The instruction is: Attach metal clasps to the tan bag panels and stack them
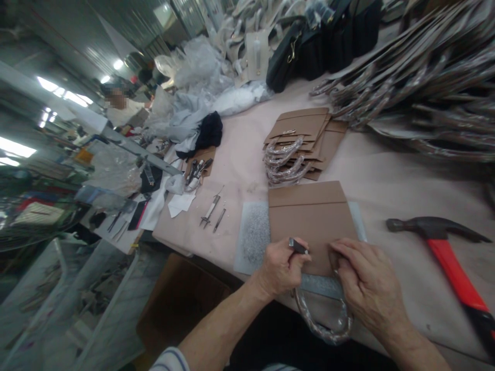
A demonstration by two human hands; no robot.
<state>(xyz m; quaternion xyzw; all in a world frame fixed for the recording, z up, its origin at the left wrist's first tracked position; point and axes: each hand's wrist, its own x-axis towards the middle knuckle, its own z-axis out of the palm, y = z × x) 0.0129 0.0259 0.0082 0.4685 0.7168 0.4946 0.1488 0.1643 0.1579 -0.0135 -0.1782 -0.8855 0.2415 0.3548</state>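
A flat brown bag panel (309, 219), leather-like, lies in front of me on a worn grey board (253, 237). Its plastic-wrapped handle (323, 330) hangs over the table's near edge. My left hand (284, 265) is closed round a short dark metal punch (297, 246), held tilted over the panel's lower left part. Fingers curled, my right hand (365, 281) pinches the panel's lower right edge near the handle's end; the fingertips are partly hidden. To the right lies a claw hammer (444, 252) with a red and black grip.
Beyond the board are stacked brown panels (301, 126) with wrapped handles. A larger pile (417, 77) fills the back right, beside black bags (317, 46). Calipers (211, 210) and a thin metal tool (219, 220) lie left. A person (119, 105) is in the background.
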